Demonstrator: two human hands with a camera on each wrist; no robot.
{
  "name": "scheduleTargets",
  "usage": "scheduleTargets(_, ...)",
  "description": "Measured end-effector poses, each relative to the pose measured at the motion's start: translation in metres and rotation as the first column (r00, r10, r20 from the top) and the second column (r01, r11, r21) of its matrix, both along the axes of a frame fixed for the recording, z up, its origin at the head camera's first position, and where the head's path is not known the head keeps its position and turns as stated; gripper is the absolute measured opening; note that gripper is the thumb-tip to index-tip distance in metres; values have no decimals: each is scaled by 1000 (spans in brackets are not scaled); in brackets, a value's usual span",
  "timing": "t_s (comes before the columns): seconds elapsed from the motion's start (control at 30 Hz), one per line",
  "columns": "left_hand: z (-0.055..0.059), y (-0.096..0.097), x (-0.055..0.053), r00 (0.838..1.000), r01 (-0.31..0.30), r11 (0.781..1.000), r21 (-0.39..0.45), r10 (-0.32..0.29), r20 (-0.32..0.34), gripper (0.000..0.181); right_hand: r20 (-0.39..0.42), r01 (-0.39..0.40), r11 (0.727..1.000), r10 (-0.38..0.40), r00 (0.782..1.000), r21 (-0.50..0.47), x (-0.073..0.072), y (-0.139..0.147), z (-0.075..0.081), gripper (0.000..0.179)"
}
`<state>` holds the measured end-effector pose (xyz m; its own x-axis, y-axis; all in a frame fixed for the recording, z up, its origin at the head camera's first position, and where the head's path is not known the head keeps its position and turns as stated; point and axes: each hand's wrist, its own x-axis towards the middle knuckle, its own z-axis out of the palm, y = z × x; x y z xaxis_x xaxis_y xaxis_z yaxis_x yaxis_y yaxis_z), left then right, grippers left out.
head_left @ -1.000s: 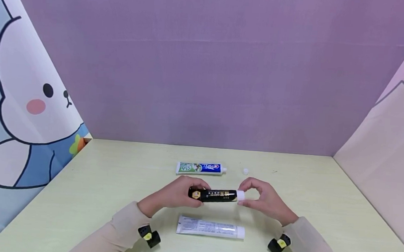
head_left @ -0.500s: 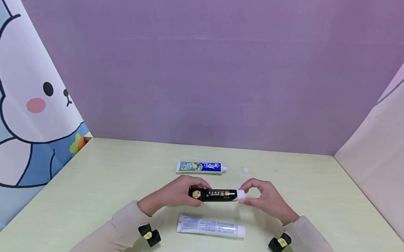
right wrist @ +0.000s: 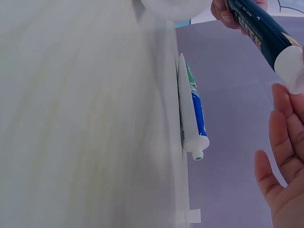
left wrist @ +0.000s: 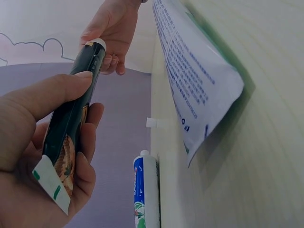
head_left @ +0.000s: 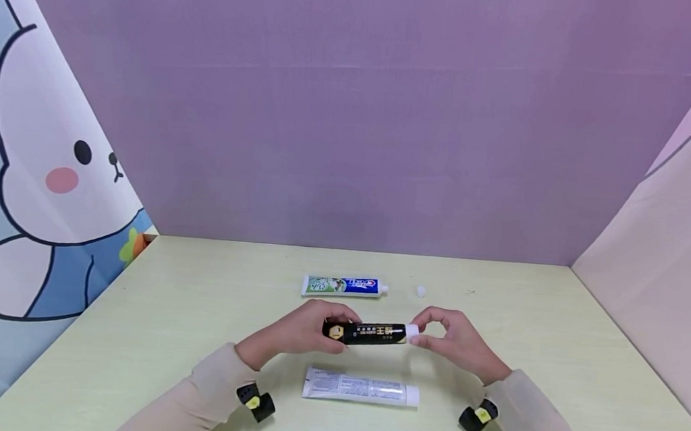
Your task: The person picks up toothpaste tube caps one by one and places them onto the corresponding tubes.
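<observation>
A black toothpaste tube (head_left: pixel 373 334) with gold lettering is held level above the table in the head view. My left hand (head_left: pixel 312 328) grips its crimped end, thumb on one side and fingers on the other, as the left wrist view also shows. At the other end my right hand (head_left: pixel 454 339) pinches the tube's white cap (head_left: pixel 412 334) between thumb and forefinger. Nearer to me lies a white toothpaste tube (head_left: pixel 361 388), capped, its printed text facing up. Beyond the hands rests a blue and green toothpaste tube (head_left: pixel 342 287), its bare nozzle (right wrist: pixel 198 155) showing in the right wrist view.
A small white cap (head_left: pixel 421 292) sits on the pale wooden table (head_left: pixel 225 274), right of the blue and green tube. A purple backdrop (head_left: pixel 353 121) rises behind the table. Printed cloths hang at both sides, the left one with a cartoon rabbit (head_left: pixel 72 207).
The fingers of my right hand have shifted slightly at the white cap. My left hand and the black tube stay nearly in place, and the other things on the table have not moved.
</observation>
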<state>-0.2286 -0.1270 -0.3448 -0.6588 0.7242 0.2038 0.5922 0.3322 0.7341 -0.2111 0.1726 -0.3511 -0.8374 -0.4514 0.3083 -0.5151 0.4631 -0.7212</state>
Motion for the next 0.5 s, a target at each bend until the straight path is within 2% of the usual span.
scheduleTargets(0.2, -2, 2, -1, 1000, -10, 1000, -11, 10, 10, 41, 44, -9, 1000, 9, 999, -9, -2, 1, -3, 5)
scheduleTargets(0.33, -4, 3, -2, 1000, -19, 1000, -15, 19, 18, 41, 74, -4, 1000, 5, 997, -5, -2, 1, -3, 9)
scheduleTargets(0.5, -7, 4, -5, 1000, -9, 1000, 12, 9, 26, 38, 69, 20, 1000, -20, 997, 2, -5, 1, -5, 9)
